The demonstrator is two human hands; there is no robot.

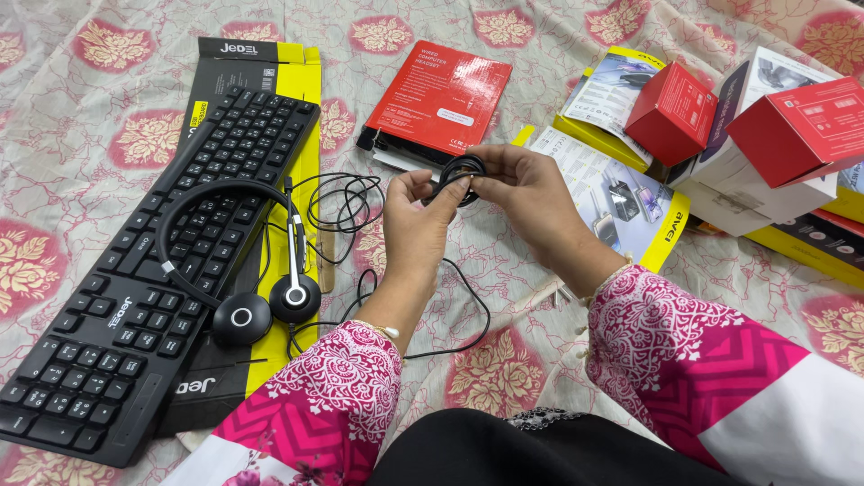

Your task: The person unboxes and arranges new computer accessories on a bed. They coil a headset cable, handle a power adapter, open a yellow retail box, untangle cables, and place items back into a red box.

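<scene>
My left hand (418, 225) and my right hand (522, 193) meet above the patterned cloth, both gripping a small coil of black cable (461, 168) between the fingertips. The rest of the black cable (346, 202) loops loosely across the cloth to a black headset (261, 301), which lies on the keyboard's right edge with its headband arched over the keys. The black keyboard (135, 297) rests on its flattened black and yellow box (301, 117) at the left.
A red flat box (438, 99) lies just beyond my hands. Red, white and yellow product boxes (747, 135) crowd the right side. A floral pink and cream cloth (81, 99) covers the whole surface.
</scene>
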